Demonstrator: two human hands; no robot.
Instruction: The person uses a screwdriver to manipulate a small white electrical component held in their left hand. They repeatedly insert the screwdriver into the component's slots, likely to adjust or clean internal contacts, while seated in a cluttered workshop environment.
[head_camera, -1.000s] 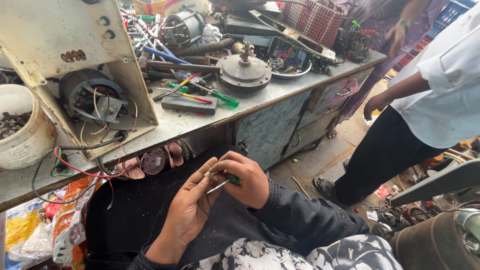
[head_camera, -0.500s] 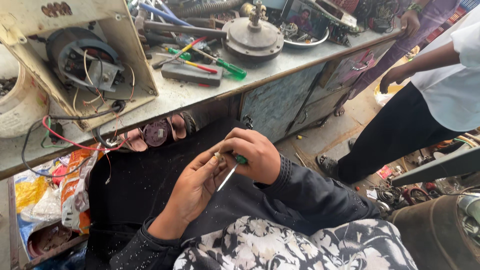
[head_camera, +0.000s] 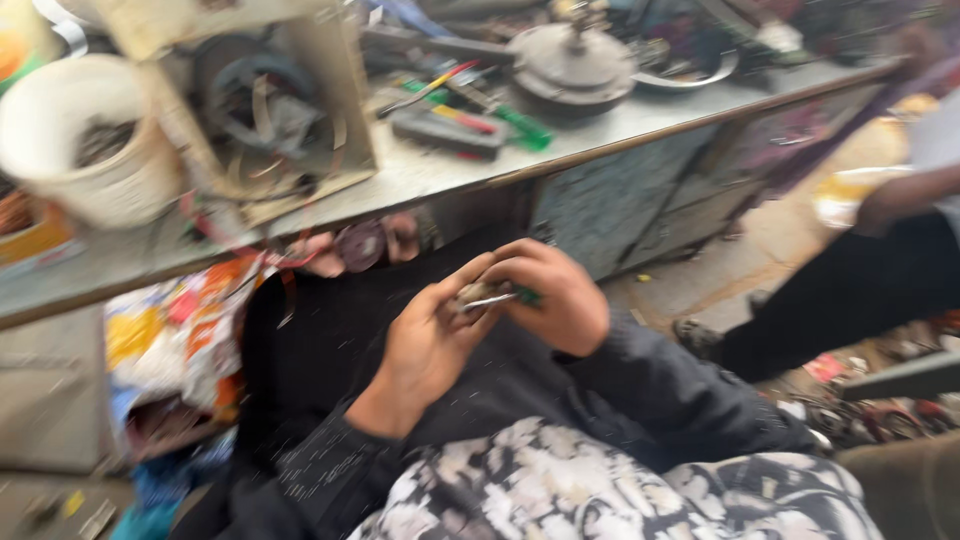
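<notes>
While the view is blurred, both hands meet below the counter (head_camera: 430, 180). The right hand (head_camera: 560, 300) has its fingers clamped on a green-handled screwdriver (head_camera: 500, 298). The left hand (head_camera: 425, 345) has its fingers pinched on the screwdriver's metal tip.

A crinkly bag (head_camera: 175, 345) in orange, yellow and white hangs under the desk (head_camera: 420, 185) at the left, too blurry to tell more.
</notes>
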